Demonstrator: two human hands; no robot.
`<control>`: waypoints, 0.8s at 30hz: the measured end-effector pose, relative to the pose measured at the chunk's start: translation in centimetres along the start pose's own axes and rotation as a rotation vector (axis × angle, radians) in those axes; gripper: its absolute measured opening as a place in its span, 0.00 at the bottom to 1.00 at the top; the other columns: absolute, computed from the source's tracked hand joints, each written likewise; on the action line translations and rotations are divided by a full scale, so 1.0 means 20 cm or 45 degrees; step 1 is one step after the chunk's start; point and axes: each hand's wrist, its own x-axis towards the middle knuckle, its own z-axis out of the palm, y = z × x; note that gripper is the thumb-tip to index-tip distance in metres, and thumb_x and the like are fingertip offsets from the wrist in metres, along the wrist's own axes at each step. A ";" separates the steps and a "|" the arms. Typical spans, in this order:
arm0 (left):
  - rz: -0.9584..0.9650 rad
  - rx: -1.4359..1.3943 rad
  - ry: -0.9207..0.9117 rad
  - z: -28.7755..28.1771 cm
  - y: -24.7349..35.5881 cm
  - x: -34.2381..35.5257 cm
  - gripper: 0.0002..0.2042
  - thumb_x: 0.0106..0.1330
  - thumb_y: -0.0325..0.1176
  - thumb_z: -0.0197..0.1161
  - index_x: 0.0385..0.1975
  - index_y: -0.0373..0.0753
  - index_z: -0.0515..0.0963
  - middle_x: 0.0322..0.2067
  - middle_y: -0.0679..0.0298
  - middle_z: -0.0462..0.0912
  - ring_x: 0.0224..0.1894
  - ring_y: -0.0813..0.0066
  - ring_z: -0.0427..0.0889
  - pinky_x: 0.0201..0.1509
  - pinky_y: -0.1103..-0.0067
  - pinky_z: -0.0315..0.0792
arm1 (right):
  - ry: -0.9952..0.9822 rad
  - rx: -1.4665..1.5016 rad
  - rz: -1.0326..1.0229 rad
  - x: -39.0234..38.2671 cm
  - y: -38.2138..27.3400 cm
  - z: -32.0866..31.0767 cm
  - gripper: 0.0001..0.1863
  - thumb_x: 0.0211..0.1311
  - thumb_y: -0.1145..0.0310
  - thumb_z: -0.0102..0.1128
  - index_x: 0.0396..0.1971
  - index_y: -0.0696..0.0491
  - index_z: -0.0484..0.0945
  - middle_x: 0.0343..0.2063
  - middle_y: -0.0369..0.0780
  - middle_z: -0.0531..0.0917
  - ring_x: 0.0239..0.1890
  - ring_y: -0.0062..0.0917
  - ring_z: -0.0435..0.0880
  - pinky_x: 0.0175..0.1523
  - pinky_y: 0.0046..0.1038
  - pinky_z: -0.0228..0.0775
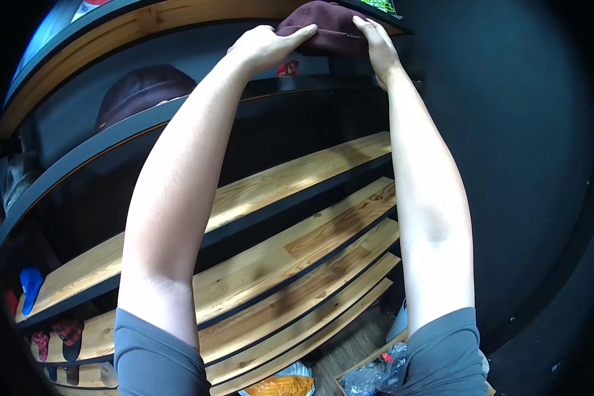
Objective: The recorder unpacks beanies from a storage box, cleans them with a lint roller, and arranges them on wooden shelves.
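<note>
Both my arms reach up to the upper shelving, where a maroon knit beanie (323, 28) with a folded brim is held between my hands near the top of the view. My left hand (267, 46) grips its left side, thumb lying over the fabric. My right hand (380, 47) holds its right side, fingertips on the brim. A dark purple hat (140, 96) rests on the shelf to the left, behind my left forearm. A small red item (288, 68) shows just below the held beanie.
Curved wooden shelves (297, 254) run below, with a blue cap (30, 290) and a plaid cap (68, 336) at left. A dark wall (528, 152) stands at right. On the wooden floor (336, 343) lie an orange bag (277, 383) and a box of plastic packaging (369, 376).
</note>
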 end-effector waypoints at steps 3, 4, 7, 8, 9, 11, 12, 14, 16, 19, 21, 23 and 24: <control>-0.053 0.120 -0.025 0.09 0.00 0.07 0.57 0.63 0.87 0.55 0.57 0.27 0.87 0.55 0.35 0.88 0.61 0.44 0.88 0.67 0.57 0.81 | 0.024 0.007 0.018 0.04 0.12 0.02 0.49 0.68 0.34 0.66 0.79 0.52 0.69 0.71 0.47 0.79 0.75 0.36 0.75 0.83 0.43 0.58; -0.087 0.187 -0.056 0.11 0.00 0.09 0.56 0.64 0.87 0.54 0.54 0.27 0.89 0.54 0.34 0.88 0.61 0.44 0.88 0.67 0.57 0.81 | 0.007 -0.002 0.044 0.06 0.15 0.04 0.47 0.72 0.34 0.62 0.80 0.51 0.68 0.74 0.46 0.76 0.77 0.35 0.72 0.84 0.41 0.54; -0.063 0.159 -0.110 0.17 0.05 0.11 0.54 0.66 0.86 0.52 0.52 0.28 0.90 0.54 0.33 0.88 0.64 0.41 0.86 0.68 0.55 0.80 | 0.011 -0.106 0.058 0.14 0.27 -0.01 0.45 0.76 0.32 0.54 0.81 0.49 0.67 0.77 0.45 0.73 0.80 0.35 0.68 0.86 0.40 0.50; -0.064 0.155 -0.115 0.21 0.07 0.13 0.54 0.66 0.86 0.52 0.52 0.28 0.90 0.54 0.33 0.88 0.64 0.41 0.86 0.68 0.55 0.80 | 0.032 -0.188 0.047 0.18 0.34 -0.03 0.46 0.77 0.30 0.51 0.81 0.50 0.67 0.78 0.46 0.73 0.80 0.36 0.69 0.85 0.41 0.51; -0.093 0.254 -0.127 0.24 0.07 0.14 0.48 0.71 0.82 0.50 0.56 0.36 0.90 0.58 0.37 0.87 0.67 0.42 0.84 0.72 0.54 0.77 | 0.032 -0.303 0.079 0.20 0.39 -0.04 0.48 0.76 0.28 0.50 0.82 0.49 0.66 0.78 0.49 0.72 0.81 0.41 0.69 0.84 0.43 0.56; -0.117 0.340 -0.149 0.31 0.08 0.15 0.43 0.75 0.79 0.48 0.60 0.44 0.90 0.63 0.41 0.86 0.70 0.44 0.82 0.75 0.52 0.73 | 0.008 -0.583 0.116 0.24 0.50 -0.08 0.49 0.78 0.24 0.40 0.83 0.46 0.65 0.79 0.52 0.70 0.82 0.49 0.66 0.85 0.54 0.54; -0.150 0.433 -0.204 0.31 0.06 0.13 0.42 0.76 0.77 0.48 0.62 0.44 0.89 0.66 0.41 0.83 0.72 0.44 0.81 0.77 0.51 0.71 | -0.023 -0.799 0.224 0.17 0.47 -0.01 0.50 0.78 0.23 0.35 0.83 0.46 0.65 0.79 0.52 0.70 0.82 0.49 0.66 0.85 0.59 0.50; -0.149 0.496 -0.240 0.32 0.04 0.11 0.38 0.80 0.72 0.49 0.63 0.45 0.89 0.69 0.41 0.81 0.74 0.43 0.79 0.80 0.51 0.67 | -0.010 -1.021 0.339 0.09 0.45 0.04 0.52 0.75 0.18 0.27 0.82 0.42 0.68 0.79 0.49 0.72 0.83 0.50 0.65 0.84 0.70 0.39; -0.131 0.426 -0.187 0.34 0.06 0.13 0.37 0.77 0.72 0.55 0.59 0.43 0.90 0.64 0.39 0.84 0.69 0.41 0.83 0.75 0.53 0.73 | 0.065 -0.878 0.335 0.07 0.44 -0.05 0.54 0.74 0.17 0.24 0.78 0.43 0.73 0.76 0.48 0.75 0.82 0.50 0.66 0.83 0.70 0.39; -0.091 0.460 -0.161 0.28 -0.04 0.15 0.38 0.75 0.73 0.59 0.57 0.41 0.92 0.60 0.39 0.87 0.63 0.40 0.88 0.70 0.54 0.78 | 0.166 -0.764 0.438 -0.04 0.20 0.03 0.42 0.77 0.30 0.54 0.72 0.53 0.77 0.67 0.50 0.85 0.72 0.42 0.81 0.81 0.46 0.59; -0.066 0.591 -0.088 0.31 -0.10 0.20 0.41 0.75 0.78 0.52 0.40 0.41 0.95 0.39 0.45 0.93 0.45 0.51 0.93 0.59 0.53 0.80 | 0.125 -0.821 0.312 -0.05 0.26 0.01 0.50 0.72 0.20 0.48 0.71 0.50 0.79 0.68 0.53 0.83 0.74 0.48 0.79 0.82 0.53 0.54; -0.189 0.525 -0.198 0.34 0.24 0.07 0.28 0.77 0.56 0.64 0.56 0.33 0.88 0.59 0.38 0.87 0.65 0.41 0.84 0.71 0.59 0.76 | 0.089 -0.987 0.328 -0.09 0.34 -0.13 0.51 0.71 0.20 0.49 0.74 0.51 0.76 0.71 0.53 0.80 0.77 0.48 0.74 0.84 0.55 0.52; -0.141 0.619 -0.156 0.32 0.12 0.13 0.38 0.77 0.69 0.55 0.53 0.33 0.89 0.59 0.37 0.85 0.64 0.38 0.84 0.69 0.57 0.76 | 0.131 -0.923 0.280 -0.09 0.32 -0.08 0.51 0.72 0.21 0.49 0.75 0.51 0.75 0.72 0.53 0.79 0.78 0.48 0.74 0.84 0.55 0.51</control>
